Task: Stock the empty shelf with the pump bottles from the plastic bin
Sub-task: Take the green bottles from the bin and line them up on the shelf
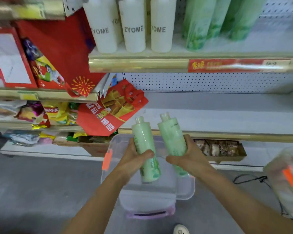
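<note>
Currently left grip (134, 157) is wrapped round one green pump bottle (143, 141) and right grip (191, 156) round a second bottle (172, 134), both held caps-up over the plastic bin (190, 190), just short of the empty shelf (227, 115). Suggest standing them at the back, clear of the red bag (108, 112), bases flat before letting go, so later rows fit in front.
</note>
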